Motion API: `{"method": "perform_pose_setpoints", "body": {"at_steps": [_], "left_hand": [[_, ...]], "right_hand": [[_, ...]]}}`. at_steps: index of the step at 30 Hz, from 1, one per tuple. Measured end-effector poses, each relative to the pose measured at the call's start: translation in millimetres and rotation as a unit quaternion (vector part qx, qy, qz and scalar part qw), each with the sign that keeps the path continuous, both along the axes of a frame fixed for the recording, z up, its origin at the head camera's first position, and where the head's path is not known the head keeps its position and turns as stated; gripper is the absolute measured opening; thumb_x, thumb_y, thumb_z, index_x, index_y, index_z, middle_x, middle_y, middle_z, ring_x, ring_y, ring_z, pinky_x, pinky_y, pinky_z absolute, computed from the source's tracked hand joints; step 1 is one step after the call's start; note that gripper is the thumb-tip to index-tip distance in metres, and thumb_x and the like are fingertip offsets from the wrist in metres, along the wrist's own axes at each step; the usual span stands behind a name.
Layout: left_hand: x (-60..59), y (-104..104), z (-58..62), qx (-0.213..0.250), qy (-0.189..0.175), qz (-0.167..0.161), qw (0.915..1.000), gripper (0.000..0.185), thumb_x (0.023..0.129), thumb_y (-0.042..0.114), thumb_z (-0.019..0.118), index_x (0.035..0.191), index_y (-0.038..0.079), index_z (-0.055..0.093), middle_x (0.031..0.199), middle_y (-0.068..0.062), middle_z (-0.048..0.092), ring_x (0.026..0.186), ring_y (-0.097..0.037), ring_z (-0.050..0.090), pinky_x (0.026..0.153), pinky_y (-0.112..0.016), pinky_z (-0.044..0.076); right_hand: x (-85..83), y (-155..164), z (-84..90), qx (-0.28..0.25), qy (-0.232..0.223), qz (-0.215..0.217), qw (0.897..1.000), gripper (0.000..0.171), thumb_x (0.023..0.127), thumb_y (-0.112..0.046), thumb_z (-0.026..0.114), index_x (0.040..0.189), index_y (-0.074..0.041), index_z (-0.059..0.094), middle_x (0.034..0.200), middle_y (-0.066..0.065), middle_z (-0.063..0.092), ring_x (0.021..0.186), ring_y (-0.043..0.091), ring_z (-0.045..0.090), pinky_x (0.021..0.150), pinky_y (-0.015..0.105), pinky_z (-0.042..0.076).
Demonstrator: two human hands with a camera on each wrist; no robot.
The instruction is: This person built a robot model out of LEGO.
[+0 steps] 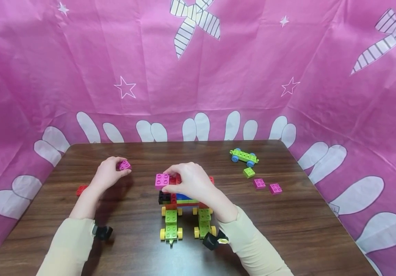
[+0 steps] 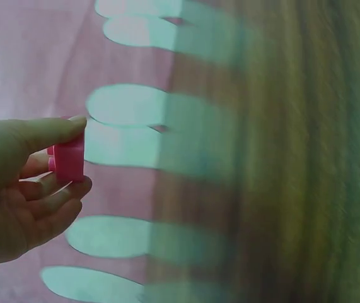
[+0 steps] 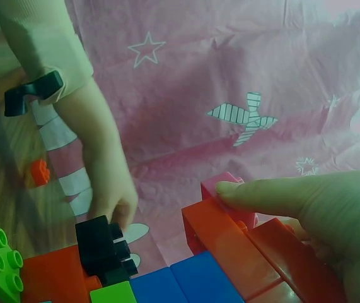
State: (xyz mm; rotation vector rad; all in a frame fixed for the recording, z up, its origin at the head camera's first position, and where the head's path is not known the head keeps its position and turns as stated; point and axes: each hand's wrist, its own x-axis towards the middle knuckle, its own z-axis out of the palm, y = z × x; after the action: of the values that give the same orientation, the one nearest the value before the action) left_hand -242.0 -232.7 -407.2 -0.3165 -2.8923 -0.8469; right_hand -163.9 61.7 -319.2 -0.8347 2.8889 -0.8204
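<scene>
Nearest you, the wheeled brick build (image 1: 184,209) is several layers tall. Your right hand (image 1: 192,182) pinches a pink brick (image 1: 162,180) onto its top; your left hand (image 1: 106,174) grips another small pink brick (image 1: 124,165), unplaced. Loose bricks (image 1: 267,186) remain.

1. A dark wood-grain table (image 1: 308,230) carries everything.
2. A multicoloured brick build on yellow wheels (image 1: 184,214) stands near the middle front.
3. A small red brick (image 1: 81,189) lies at the left.
4. At the far right sit a green wheeled base with blue wheels (image 1: 244,156), a green brick (image 1: 249,172) and two pink bricks (image 1: 259,183) (image 1: 275,188).
</scene>
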Motion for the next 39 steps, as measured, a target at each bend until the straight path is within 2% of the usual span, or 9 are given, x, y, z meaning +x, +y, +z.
{"method": "perform_pose_setpoints", "body": {"at_steps": [9, 16, 20, 26, 31, 39], "left_hand": [[21.4, 22.2, 36.6, 0.025, 0.063, -0.012, 0.9976, 0.049, 0.086, 0.017, 0.075, 0.125, -0.007, 0.059, 0.107, -0.025, 0.064, 0.094, -0.037, 0.060, 0.085, -0.054, 0.047], [39.0, 36.9, 57.5, 0.049, 0.103, -0.018, 0.9934, 0.045, 0.083, 0.016, 0.077, 0.121, -0.004, 0.062, 0.114, -0.024, 0.065, 0.109, -0.040, 0.059, 0.094, -0.056, 0.045], [48.9, 44.7, 67.0, 0.057, 0.128, -0.029, 0.9897, 0.043, 0.082, 0.015, 0.078, 0.119, -0.002, 0.064, 0.112, -0.022, 0.066, 0.109, -0.039, 0.060, 0.094, -0.055, 0.047], [64.5, 56.1, 77.9, 0.059, 0.169, -0.057, 0.9822, 0.044, 0.080, 0.014, 0.080, 0.119, -0.001, 0.065, 0.111, -0.019, 0.068, 0.103, -0.036, 0.064, 0.087, -0.053, 0.051], [75.3, 62.8, 82.4, 0.055, 0.202, -0.081, 0.9745, 0.045, 0.079, 0.013, 0.081, 0.119, -0.001, 0.065, 0.107, -0.016, 0.069, 0.100, -0.034, 0.065, 0.085, -0.052, 0.053], [88.5, 70.6, 84.2, 0.055, 0.203, -0.105, 0.9721, 0.046, 0.079, 0.013, 0.081, 0.120, 0.001, 0.065, 0.108, -0.012, 0.069, 0.098, -0.028, 0.066, 0.083, -0.048, 0.056]], "right_hand": [[-0.6, -0.3, -0.9, 0.002, 0.002, 0.002, 1.000, 0.043, 0.081, -0.037, 0.080, 0.116, -0.015, 0.071, 0.107, -0.001, 0.074, 0.090, 0.011, 0.065, 0.079, 0.024, 0.052], [-1.4, -0.5, -2.0, 0.004, 0.004, 0.002, 1.000, 0.042, 0.081, -0.037, 0.080, 0.116, -0.015, 0.071, 0.108, -0.001, 0.074, 0.092, 0.011, 0.066, 0.080, 0.025, 0.053], [-1.3, -0.3, -2.3, 0.005, 0.006, 0.001, 1.000, 0.042, 0.081, -0.038, 0.080, 0.116, -0.015, 0.071, 0.107, -0.001, 0.074, 0.091, 0.011, 0.065, 0.079, 0.025, 0.052], [-0.9, -0.2, -2.1, 0.004, 0.009, 0.002, 1.000, 0.043, 0.081, -0.038, 0.080, 0.116, -0.014, 0.071, 0.107, -0.001, 0.074, 0.090, 0.011, 0.065, 0.078, 0.024, 0.052], [-0.8, 0.0, -2.2, 0.001, 0.009, 0.002, 1.000, 0.043, 0.080, -0.038, 0.080, 0.115, -0.014, 0.071, 0.106, -0.001, 0.075, 0.087, 0.010, 0.064, 0.076, 0.023, 0.052], [-0.7, 0.0, -1.8, -0.003, 0.013, 0.005, 1.000, 0.043, 0.080, -0.037, 0.080, 0.115, -0.014, 0.071, 0.104, -0.001, 0.075, 0.085, 0.009, 0.064, 0.074, 0.022, 0.051]]}}
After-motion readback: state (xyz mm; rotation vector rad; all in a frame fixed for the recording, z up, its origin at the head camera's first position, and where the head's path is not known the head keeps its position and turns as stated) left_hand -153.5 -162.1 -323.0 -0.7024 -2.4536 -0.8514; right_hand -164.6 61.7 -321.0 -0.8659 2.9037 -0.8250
